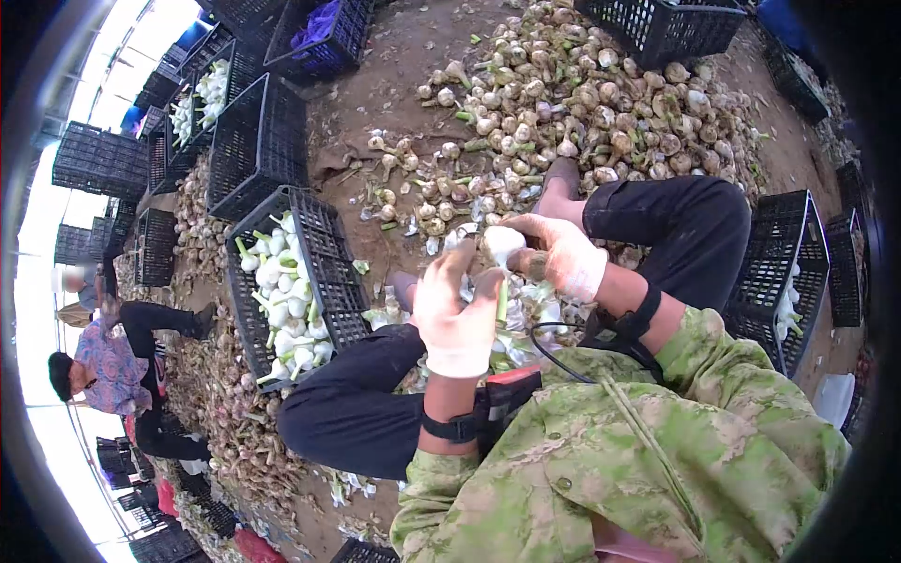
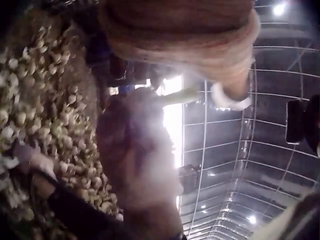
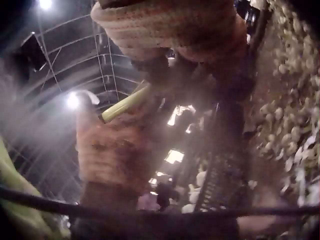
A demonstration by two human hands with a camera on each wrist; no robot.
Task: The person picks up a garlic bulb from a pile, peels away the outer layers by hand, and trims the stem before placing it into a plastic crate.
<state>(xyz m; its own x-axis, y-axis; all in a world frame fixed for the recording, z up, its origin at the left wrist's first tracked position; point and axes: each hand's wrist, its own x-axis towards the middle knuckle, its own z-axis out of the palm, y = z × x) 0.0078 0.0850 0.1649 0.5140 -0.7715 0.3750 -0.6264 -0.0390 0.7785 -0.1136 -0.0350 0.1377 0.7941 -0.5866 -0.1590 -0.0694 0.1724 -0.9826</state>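
White gloves [image 1: 458, 357] are worn on both hands. One garlic bulb [image 1: 502, 242] is held in front of the body, between the bent knees, with its green stem [image 1: 502, 300] directed down toward the lap. The bulb is pinched by the right hand [image 1: 561, 251]; its fingers and thumb are closed down to the bulb's width. The left hand [image 1: 458, 308] is positioned just beside the bulb and stem, with its fingers bent and a gap visible between fingers and thumb. Whether the stem is gripped by it cannot be told; both wrist views are blurred by glare.

Caution: the bulb may be dropped if the pinch is loosened, since only a small part of its rounded surface appears to be covered. The stem may be snapped, or cloves bruised, if excessive force is applied by the left hand. The black cable [image 1: 533, 336] may be snagged if the hands are lowered toward the lap. White bulbs [image 1: 289, 291] in the black crate [image 1: 330, 253] may be soiled if bulbs from the dirty pile [image 1: 619, 103] are mixed in through careless placement.
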